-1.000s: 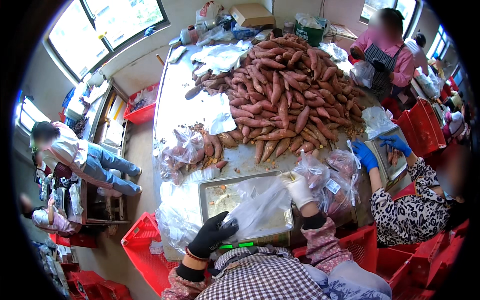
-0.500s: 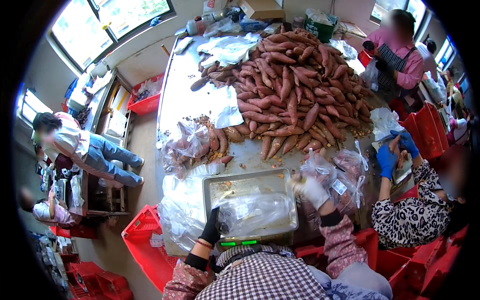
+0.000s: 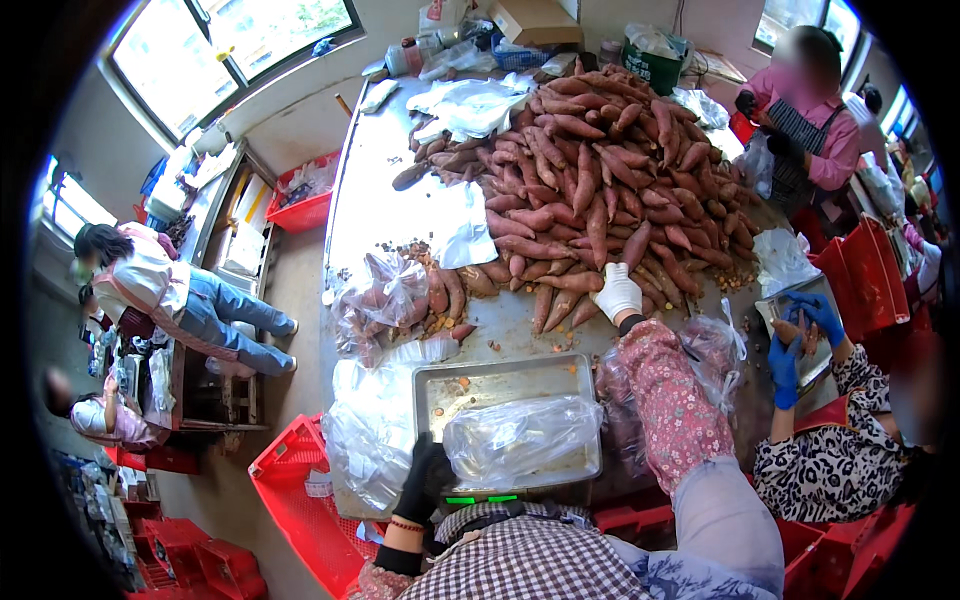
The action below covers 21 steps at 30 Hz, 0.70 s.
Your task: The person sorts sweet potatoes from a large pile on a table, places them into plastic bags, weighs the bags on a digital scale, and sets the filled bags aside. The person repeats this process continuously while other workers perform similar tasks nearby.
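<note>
My left hand, in a black glove, is closed on the near-left end of a clear plastic bag, which lies across a shallow metal tray. My right hand, in a white glove, reaches to the lower edge of a large heap of sweet potatoes, its fingers bent over one there. Left of the tray lies a stack of clear bags. Filled bags sit beside and partly under my right forearm. More bagged sweet potatoes lie at the table's left.
A red crate stands at lower left. At right, a co-worker's blue-gloved hands hold sweet potatoes over another tray. A person stands behind the heap's right side. Another bends over a left side bench.
My right hand has let go of the plastic bag and moved up to the heap. The bag now lies flatter across the tray, with my left hand still at its end.
</note>
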Motion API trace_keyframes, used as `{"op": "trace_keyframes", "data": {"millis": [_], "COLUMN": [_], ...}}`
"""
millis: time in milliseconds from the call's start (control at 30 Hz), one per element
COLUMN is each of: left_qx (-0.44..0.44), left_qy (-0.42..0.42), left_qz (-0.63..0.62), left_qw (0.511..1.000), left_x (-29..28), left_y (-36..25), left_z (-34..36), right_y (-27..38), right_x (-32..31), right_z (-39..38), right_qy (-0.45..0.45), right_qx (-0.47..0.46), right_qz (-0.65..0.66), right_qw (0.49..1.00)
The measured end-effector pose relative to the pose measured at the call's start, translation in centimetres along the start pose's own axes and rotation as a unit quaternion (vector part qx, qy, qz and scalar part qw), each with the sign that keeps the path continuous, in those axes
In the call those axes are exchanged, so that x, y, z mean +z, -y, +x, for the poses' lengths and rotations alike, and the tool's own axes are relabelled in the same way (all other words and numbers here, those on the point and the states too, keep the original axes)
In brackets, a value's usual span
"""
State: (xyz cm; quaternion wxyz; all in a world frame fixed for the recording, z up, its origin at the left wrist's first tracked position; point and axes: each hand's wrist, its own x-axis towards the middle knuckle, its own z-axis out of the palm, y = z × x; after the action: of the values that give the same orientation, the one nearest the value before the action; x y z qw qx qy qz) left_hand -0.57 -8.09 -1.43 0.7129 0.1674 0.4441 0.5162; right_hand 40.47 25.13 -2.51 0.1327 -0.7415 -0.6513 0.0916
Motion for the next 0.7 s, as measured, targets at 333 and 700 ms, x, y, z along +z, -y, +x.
{"op": "trace_keyframes", "data": {"millis": [333,700], "left_qx": [0.253,0.089], "left_qy": [-0.121,0.085], "left_qz": [0.231,0.097], "left_qw": [0.932,0.988], "left_x": [7.1,20.6], "left_y": [-8.9,-7.2], "left_z": [-0.4,9.2], "right_y": [-1.9,8.9], "right_x": [-0.6,-8.9], "right_z": [-4.6,-18.4], "right_qy": [0.315,0.247], "right_qx": [0.117,-0.107], "right_qz": [0.551,0.504], "right_qw": [0.764,0.821]}}
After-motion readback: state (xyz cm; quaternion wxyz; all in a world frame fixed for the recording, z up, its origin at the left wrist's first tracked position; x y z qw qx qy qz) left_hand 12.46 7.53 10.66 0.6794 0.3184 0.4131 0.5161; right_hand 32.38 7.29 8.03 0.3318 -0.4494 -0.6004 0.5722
